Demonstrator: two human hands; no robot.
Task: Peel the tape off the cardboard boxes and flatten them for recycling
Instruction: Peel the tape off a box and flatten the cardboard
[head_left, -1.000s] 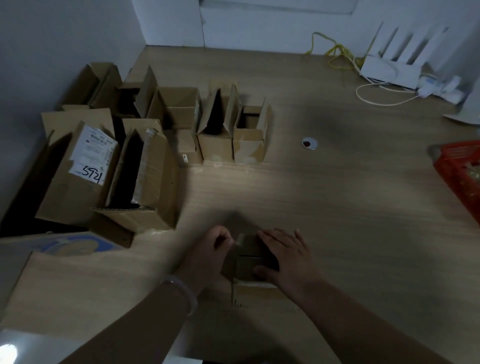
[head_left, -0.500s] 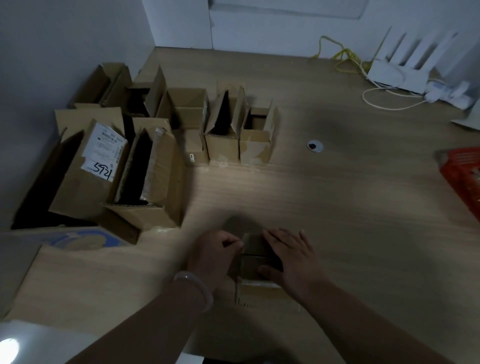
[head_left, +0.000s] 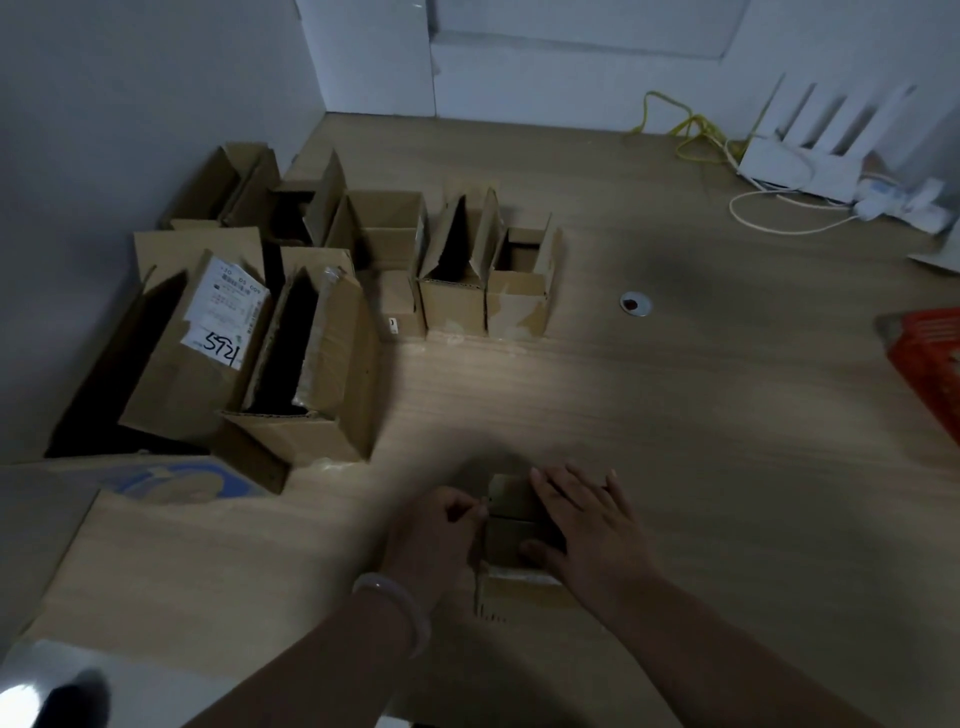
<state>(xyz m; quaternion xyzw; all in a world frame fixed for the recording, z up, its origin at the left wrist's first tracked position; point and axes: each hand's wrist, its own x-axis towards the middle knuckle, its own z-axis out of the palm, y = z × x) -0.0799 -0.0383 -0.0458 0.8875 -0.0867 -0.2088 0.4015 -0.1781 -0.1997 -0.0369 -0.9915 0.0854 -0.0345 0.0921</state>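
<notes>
- Boxes (head_left: 291, 332) stand open and unflattened on the desk (head_left: 675, 415), well beyond and left of the fingers; most of the task looks undone.
- Small box (head_left: 511, 525) lies under the fingers, flaps closed, not yet flat, with what seems to be tape (head_left: 519, 576) across its near end.
- Right hand (head_left: 587, 530) presses its top, fingers (head_left: 561, 488) spread.
- Left hand (head_left: 441, 530) fingers (head_left: 467, 512) are curled, pinching at its left edge.

On the counter (head_left: 675, 415), a small box (head_left: 511, 525) lies at the front between the hands, left hand (head_left: 439, 530) beside it, right hand (head_left: 587, 525) on top, with opened boxes (head_left: 322, 338) behind-left and a router (head_left: 800, 166) far back right.
</notes>
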